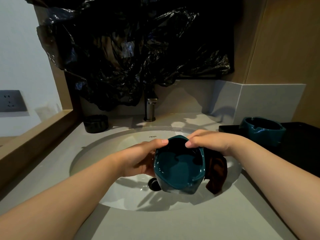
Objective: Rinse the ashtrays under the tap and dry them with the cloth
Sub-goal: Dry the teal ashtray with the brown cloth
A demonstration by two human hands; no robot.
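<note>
A wet teal ashtray [179,168] is held tilted over the white sink [97,153], its hollow facing me. My left hand [143,156] grips its left side, thumb on the top rim. My right hand [211,142] pinches the top right rim and also holds a dark brown cloth [217,175] that hangs behind the ashtray's right side. A second teal ashtray [262,130] stands on a black mat at the right. A black ashtray [95,123] sits on the counter at the back left. The tap [150,108] stands behind the sink; no water is seen running.
Crumpled black plastic sheeting [131,49] covers the wall above the tap. The drain [154,184] shows below the ashtray. A grey counter [164,224] surrounds the sink, with a wooden ledge [34,135] and a wall socket [11,100] at the left.
</note>
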